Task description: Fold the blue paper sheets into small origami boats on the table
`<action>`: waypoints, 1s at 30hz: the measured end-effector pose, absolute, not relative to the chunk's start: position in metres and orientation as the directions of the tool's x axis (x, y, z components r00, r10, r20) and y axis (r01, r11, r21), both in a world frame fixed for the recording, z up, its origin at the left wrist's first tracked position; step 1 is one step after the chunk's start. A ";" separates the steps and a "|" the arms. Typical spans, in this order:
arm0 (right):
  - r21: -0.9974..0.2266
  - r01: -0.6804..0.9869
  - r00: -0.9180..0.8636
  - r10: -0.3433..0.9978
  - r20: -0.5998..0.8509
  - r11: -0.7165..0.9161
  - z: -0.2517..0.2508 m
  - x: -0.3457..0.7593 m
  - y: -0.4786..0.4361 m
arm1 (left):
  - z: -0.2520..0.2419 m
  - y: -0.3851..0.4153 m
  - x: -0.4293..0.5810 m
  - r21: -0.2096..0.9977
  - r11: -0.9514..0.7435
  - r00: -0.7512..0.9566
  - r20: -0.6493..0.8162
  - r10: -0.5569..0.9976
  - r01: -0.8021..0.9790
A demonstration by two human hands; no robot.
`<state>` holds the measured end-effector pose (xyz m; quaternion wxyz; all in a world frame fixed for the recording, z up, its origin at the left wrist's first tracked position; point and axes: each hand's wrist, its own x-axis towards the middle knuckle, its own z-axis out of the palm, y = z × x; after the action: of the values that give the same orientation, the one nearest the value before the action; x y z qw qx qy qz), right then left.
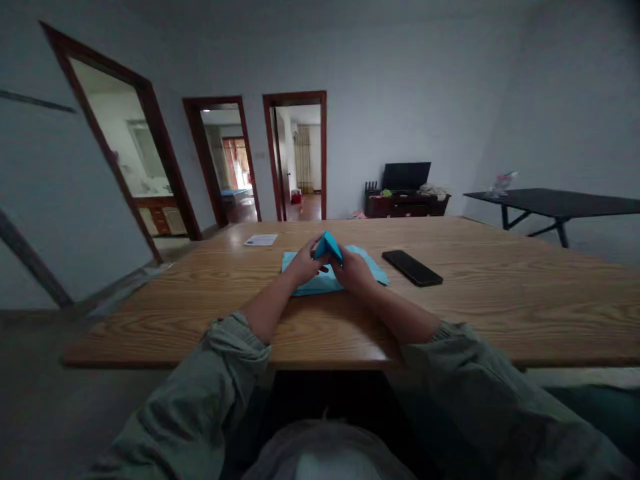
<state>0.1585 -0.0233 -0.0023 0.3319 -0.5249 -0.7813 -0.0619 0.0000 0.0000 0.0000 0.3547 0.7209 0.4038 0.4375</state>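
Room: pale walls, with three dark-framed doorways point(221, 160) along the far side; a black screen point(406, 177) sits on a low dark cabinet point(407, 205) by the back wall, and a dark side table point(555, 202) stands off to the right.

Tabletop: a broad wood-grain tabletop point(500, 313) stretches in front of the onlooker's view of the person, whose grey-green sleeves point(480, 380) are bunched at the forearms.

Left hand: the left hand point(303, 262) presses against the near-left side of the folded blue paper point(327, 247).

Right hand: the right hand point(353, 270) closes on its other side.

Fingers: both sets of fingers point(340, 262) look curled shut around the paper, pinching it between them, though the exact contact is partly hidden.

Paper: the folded blue paper rises in a small peak above the hands, mid-tabletop, over a flat blue paper point(310, 282).

Risk: slack fingers could let the folds spring open; uneven pressure could skew a crease; a wide sweep of the right hand could knock the black phone point(412, 268) just beside it.

Count: two hands, one phone, one white slip point(261, 240), three doorways; one or two blue pieces, cannot tell.
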 end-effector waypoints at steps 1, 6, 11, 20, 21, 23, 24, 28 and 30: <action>-0.263 0.869 -0.199 0.783 0.590 0.419 -0.002 0.157 -0.023 | 0.000 -0.001 0.000 0.844 -0.447 0.257 0.381 0.888 0.296; -0.317 0.892 -0.077 0.801 0.594 0.321 -0.001 0.151 -0.020 | 0.003 -0.005 0.004 0.633 -0.524 0.122 0.565 0.816 0.570; -0.358 0.899 -0.002 0.820 0.572 0.251 0.000 0.148 -0.017 | 0.006 -0.013 0.016 0.394 -0.374 0.096 0.571 0.816 0.839; -0.405 0.881 0.030 0.826 0.563 0.243 0.004 0.145 -0.012 | 0.008 -0.017 0.023 0.296 -0.313 0.111 0.543 0.833 0.902; -0.402 0.884 0.033 0.826 0.562 0.238 0.004 0.146 -0.011 | 0.007 -0.016 0.022 0.302 -0.311 0.102 0.549 0.830 0.901; -0.401 0.886 0.038 0.825 0.564 0.234 0.003 0.148 -0.010 | 0.007 -0.014 0.018 0.323 -0.312 0.086 0.559 0.825 0.893; -0.405 0.882 0.037 0.822 0.568 0.240 0.002 0.149 -0.008 | 0.007 -0.012 0.016 0.343 -0.317 0.077 0.563 0.823 0.884; -0.427 0.832 -0.024 0.792 0.610 0.354 -0.002 0.160 -0.001 | 0.006 -0.002 0.000 0.537 -0.437 0.117 0.527 0.842 0.722; -0.446 0.787 -0.057 0.771 0.634 0.425 -0.003 0.167 0.003 | 0.006 0.003 -0.009 0.692 -0.484 0.186 0.462 0.867 0.535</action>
<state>0.1668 0.0029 -0.0029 0.4292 -0.5361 -0.7268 -0.0094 -0.0089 0.0033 0.0058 0.1925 0.7457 0.4699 0.4314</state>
